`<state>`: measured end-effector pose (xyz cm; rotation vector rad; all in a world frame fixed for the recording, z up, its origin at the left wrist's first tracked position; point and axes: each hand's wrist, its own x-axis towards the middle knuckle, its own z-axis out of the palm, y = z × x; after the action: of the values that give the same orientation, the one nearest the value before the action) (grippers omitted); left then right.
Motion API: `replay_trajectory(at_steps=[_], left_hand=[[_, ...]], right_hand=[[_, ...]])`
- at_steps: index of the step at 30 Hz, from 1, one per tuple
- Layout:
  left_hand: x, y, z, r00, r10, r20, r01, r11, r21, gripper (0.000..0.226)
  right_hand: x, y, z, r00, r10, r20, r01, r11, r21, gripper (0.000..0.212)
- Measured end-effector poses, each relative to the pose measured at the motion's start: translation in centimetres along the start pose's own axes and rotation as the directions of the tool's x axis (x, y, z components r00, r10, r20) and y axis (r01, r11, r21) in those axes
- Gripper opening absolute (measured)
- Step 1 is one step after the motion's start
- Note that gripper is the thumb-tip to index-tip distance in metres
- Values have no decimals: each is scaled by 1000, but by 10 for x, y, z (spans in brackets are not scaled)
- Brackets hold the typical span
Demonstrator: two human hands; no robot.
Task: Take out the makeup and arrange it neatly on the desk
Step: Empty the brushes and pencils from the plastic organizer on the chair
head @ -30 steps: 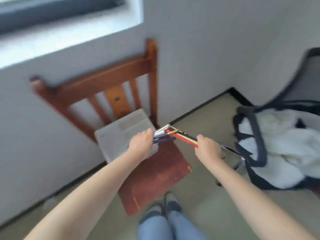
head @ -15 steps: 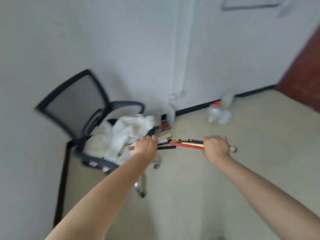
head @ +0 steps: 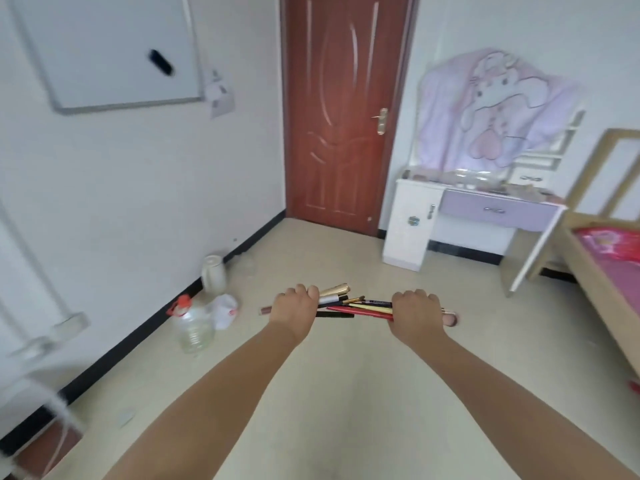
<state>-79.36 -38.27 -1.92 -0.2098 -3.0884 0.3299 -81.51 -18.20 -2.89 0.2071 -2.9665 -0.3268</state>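
Gripping a mixed bundle of makeup sticks (head: 356, 306) at chest height, the person is holding it level over the floor (head: 346, 393), facing the bench (head: 498, 211) across the room. The left hand (head: 294, 306) is curling round one end of the bundle and the right hand (head: 414, 311) is curling round the other, both fists clamped on it with the middle stretch showing between them. The pieces are looking like thin pencils, brushes and tubes: red, yellow, black, one with a gold cap (head: 336, 289) poking out beside the left hand, and a pinkish end (head: 450, 319) jutting past the right.

These are probably weighing very little and staying stiff, yet the smooth round barrels are likely sliding against each other, so a loose squeeze is risking one slipping out endways. Holding both ends, as here, is seeming the safest way; brush tips and caps are the delicate parts and are best left unsqueezed.

The bench is standing well apart from the hands, beside the door (head: 341, 109), its top already carrying small items too blurred to name. The carrying step is looking under way, with arranging not yet begun.
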Motion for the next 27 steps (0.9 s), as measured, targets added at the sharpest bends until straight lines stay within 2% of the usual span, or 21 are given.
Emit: replay_trajectory(at_steps=[8,15,22,27], left_hand=[[254,44,-24,979,173,-104,-167,984,64,34],[487,71,-64,940,292,-174,-281,956,87,38],[691,162,-73,905,387,-177,-380,922,73,43],[839,234,-83,904,384,-187,-372,923,94,42]], right_hand=[[186,116,41,973,224,50,-222,974,-37,24],[344,221,55,883,460,94,-463,886,17,22],[481,339,102,771,620,149,-636,763,116,19],[592,444,145,746,648,154,-666,721,193,18]])
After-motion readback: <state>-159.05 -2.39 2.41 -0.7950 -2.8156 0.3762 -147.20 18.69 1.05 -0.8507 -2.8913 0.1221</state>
